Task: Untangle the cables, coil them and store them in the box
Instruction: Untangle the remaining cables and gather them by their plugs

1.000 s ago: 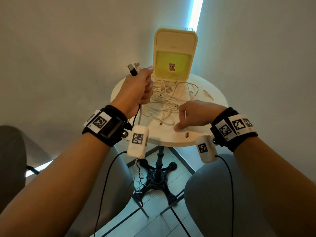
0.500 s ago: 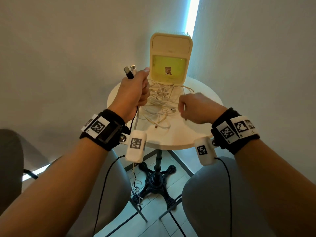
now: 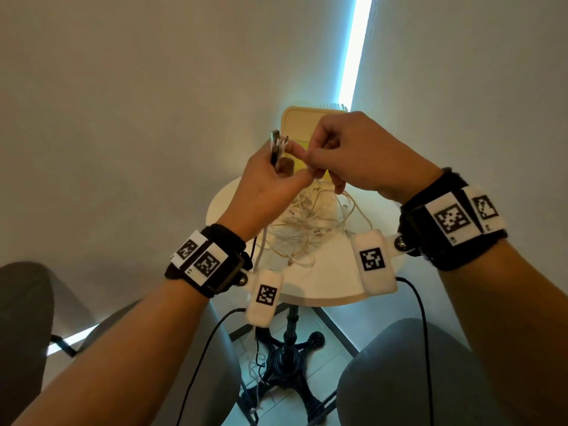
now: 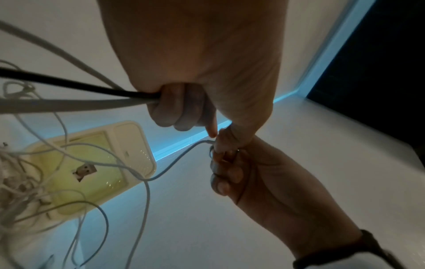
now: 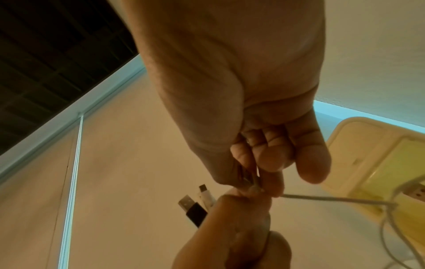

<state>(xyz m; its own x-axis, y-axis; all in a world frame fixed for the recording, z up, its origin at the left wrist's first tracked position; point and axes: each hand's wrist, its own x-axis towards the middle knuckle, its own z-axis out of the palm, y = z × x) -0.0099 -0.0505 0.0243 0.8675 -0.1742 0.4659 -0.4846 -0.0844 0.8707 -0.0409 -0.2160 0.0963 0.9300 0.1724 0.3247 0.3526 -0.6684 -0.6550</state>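
A tangle of white cables lies on the round white table. My left hand is raised above it and grips a black cable and white ones, their USB plugs sticking up. My right hand meets it and pinches the end of a thin white cable at the left thumb. The cream box with a yellow inside stands open behind the hands, mostly hidden in the head view.
The table stands on a black iron pedestal in a corner of pale walls, with a lit strip in the corner. My knees are under the front edge. Black camera leads hang from both wrists.
My right hand has lifted off the table and come up to the left hand with a thin white cable end. The left hand has risen a little, plugs still in its grip.
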